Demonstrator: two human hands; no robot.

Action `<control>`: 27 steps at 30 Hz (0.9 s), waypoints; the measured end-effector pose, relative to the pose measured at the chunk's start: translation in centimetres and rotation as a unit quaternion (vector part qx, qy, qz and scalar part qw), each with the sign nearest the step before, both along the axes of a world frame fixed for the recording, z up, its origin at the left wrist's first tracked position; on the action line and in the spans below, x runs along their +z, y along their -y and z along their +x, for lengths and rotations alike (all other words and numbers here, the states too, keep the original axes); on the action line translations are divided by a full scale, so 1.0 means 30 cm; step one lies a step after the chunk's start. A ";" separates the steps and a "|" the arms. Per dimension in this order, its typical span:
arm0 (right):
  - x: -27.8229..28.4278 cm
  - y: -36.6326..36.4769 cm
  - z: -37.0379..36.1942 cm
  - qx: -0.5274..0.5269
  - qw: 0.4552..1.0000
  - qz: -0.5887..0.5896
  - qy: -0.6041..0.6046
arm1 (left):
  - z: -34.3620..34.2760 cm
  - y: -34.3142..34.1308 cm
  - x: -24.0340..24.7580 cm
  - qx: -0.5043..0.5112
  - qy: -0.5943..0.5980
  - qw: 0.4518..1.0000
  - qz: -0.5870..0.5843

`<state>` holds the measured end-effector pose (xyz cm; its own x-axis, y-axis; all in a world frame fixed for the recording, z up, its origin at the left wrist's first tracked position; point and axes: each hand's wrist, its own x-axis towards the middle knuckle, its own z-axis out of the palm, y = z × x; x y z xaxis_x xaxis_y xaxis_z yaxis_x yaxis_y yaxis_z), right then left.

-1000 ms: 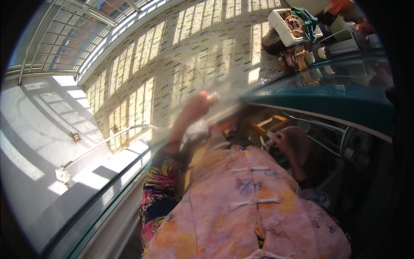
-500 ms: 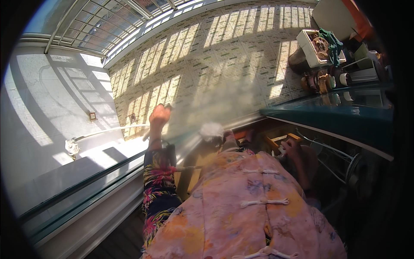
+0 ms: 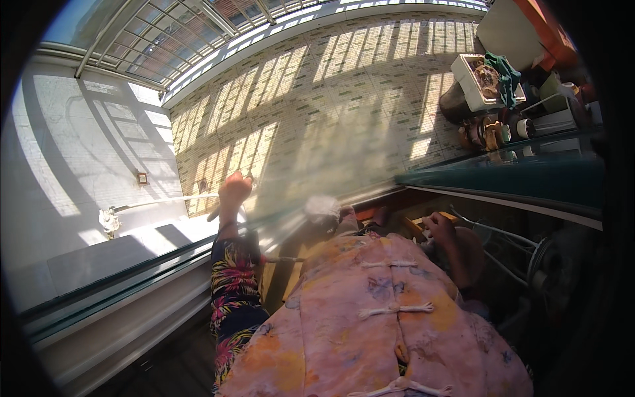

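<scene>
My left hand [image 3: 234,189] is out in the sunlight past the teal window frame, its fingers curled closed. A small dark bit shows by its knuckles and a dark tip below the wrist; what it grips I cannot make out. Beside it a hazy, see-through glass pane [image 3: 331,155] spreads over the tiled floor. My right hand [image 3: 440,229] is in shade at the right of my body, fingers bent closed, near a yellow wooden piece [image 3: 415,218]; whatever it holds is hidden. A white fluffy thing [image 3: 322,206] sits low between the hands, by my feet.
A teal framed panel [image 3: 516,175] juts in from the right. Beyond it stand a white box [image 3: 473,92] with a green cloth [image 3: 509,76] and several jars. At left, a white pipe [image 3: 165,199] runs from a wrapped tap [image 3: 109,220]. Coiled cable [image 3: 539,255] hangs at right.
My left hand has moved slightly down and left, still closed. My right hand has risen a little and shifted left. The whole view has tilted slightly.
</scene>
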<state>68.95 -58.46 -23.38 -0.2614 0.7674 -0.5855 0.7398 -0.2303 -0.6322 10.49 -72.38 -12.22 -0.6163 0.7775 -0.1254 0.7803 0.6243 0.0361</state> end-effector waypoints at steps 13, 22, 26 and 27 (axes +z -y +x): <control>0.049 -0.015 -0.038 0.019 0.999 -0.033 0.026 | 0.023 -0.040 0.059 0.048 0.242 0.969 -0.017; 0.001 -0.070 -0.054 0.061 0.998 -0.002 -0.035 | 0.356 -0.217 0.193 -0.004 0.342 0.925 0.167; 0.004 -0.067 -0.037 0.058 0.997 0.008 -0.040 | 0.373 -0.209 0.189 -0.043 0.187 0.975 0.116; 0.008 -0.067 -0.028 0.047 0.998 -0.002 -0.031 | 0.360 -0.197 0.190 -0.026 0.183 0.979 0.087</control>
